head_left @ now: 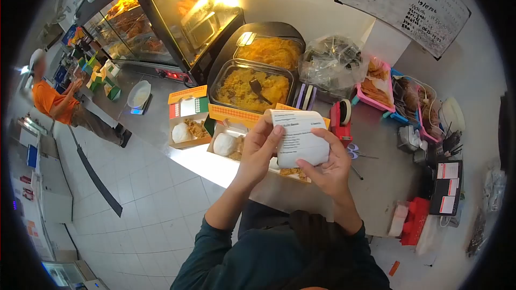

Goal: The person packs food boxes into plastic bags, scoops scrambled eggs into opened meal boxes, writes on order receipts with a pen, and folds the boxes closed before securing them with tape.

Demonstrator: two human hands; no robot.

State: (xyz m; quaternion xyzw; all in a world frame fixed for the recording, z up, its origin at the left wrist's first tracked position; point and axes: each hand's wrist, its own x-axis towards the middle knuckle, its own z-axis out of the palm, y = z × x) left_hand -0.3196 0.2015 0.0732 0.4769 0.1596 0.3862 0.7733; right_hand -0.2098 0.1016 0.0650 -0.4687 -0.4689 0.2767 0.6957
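Note:
A printed white paper slip is held up between both hands, above the counter. My left hand grips its left edge, thumb over the front. At its right side, my right hand has fingers and thumb round the paper. Behind and below it stand open food boxes; one holds a white rice mound and fried pieces, and another rice mound lies in the box beside it. The paper and my hands partly hide the boxes.
Beyond the boxes are trays of yellow food and a lit display case. To the right are a red tape dispenser, scissors and a pink basket. A person in orange stands at far left.

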